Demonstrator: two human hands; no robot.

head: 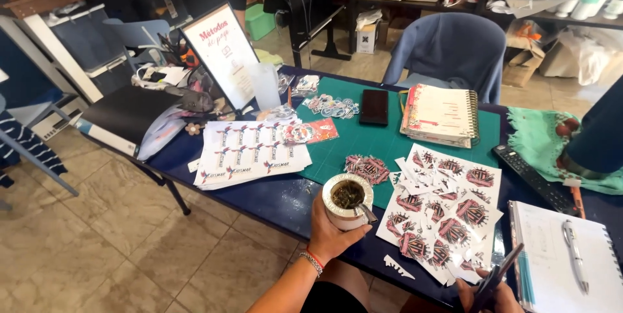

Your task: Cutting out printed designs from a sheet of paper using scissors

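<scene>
Item: your left hand, closed around a white cup of green herb with a metal straw, held just over the near edge of the blue table; the cup lifted, apart from the sheets.
Item: your right hand, at the near right corner, gripping dark scissors, blades pointing up over the cut sticker sheets; whether the blades stood apart, you could not tell.
Item: the sticker sheets, partly cut, lying from the near edge onto the green cutting mat; a small pile of cut stickers on the mat's near side.
Item: uncut logo sheets toward the left edge; a spiral notebook with pen at the right edge; a black phone and a planner toward the far edge.
Judged step: a pause in cutting, drink in hand; cutting again would call for your left hand freed to steady a sheet.
</scene>
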